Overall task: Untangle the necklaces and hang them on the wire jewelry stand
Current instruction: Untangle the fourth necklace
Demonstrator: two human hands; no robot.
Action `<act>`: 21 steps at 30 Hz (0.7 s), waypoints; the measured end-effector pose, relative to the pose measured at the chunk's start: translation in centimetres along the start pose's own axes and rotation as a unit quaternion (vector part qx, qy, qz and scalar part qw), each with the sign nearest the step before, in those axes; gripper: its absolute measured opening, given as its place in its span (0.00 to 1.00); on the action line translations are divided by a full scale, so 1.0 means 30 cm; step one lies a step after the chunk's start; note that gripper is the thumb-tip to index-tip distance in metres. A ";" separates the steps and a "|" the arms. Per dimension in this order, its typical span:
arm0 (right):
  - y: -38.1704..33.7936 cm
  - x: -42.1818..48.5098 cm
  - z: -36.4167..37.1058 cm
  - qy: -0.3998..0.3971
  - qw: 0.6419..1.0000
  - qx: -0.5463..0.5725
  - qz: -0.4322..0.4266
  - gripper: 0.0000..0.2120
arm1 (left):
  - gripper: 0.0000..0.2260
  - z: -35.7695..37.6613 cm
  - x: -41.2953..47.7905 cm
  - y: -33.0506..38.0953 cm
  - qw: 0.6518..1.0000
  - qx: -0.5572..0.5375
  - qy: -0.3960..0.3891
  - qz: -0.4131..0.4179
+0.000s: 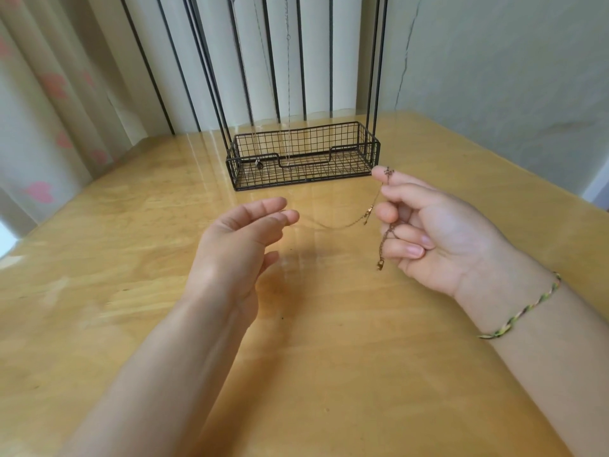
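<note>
Above a wooden table point(131, 245), the right hand point(438, 235) curls its fingers round a thin gold necklace point(342, 225). The chain sags leftward to the left hand's point(237, 245) straight, relaxed fingertips. Beyond them stands the black wire jewelry stand point(296, 173), with chains point(288, 77) hanging on it.

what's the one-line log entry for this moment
phase: untangling | right hand: grips chain | left hand: touches chain's far end | wire stand: other necklaces hanging
</note>
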State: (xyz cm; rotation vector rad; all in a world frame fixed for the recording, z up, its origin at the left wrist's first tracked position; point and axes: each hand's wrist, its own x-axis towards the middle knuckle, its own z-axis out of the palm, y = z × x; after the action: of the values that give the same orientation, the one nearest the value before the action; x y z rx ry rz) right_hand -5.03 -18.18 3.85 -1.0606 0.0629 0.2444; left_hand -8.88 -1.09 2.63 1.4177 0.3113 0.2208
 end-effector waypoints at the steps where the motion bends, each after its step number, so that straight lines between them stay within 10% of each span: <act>1: -0.002 0.000 -0.002 0.003 1.000 0.008 0.006 0.14 | 0.07 -0.002 0.001 0.003 1.000 -0.027 0.001 -0.011; 10: 0.001 0.010 -0.018 0.026 0.999 -0.001 0.043 0.08 | 0.13 -0.030 0.031 0.042 0.968 -0.244 0.048 -0.030; 21: 0.007 0.017 -0.024 0.058 0.994 -0.090 0.037 0.07 | 0.18 -0.030 0.029 0.054 0.963 -0.265 0.057 -0.005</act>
State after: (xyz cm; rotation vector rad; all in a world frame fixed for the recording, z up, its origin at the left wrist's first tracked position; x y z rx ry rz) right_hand -4.54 -18.61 3.23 -1.2539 0.1870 0.2590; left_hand -8.30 0.27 4.06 0.8751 0.3248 0.3501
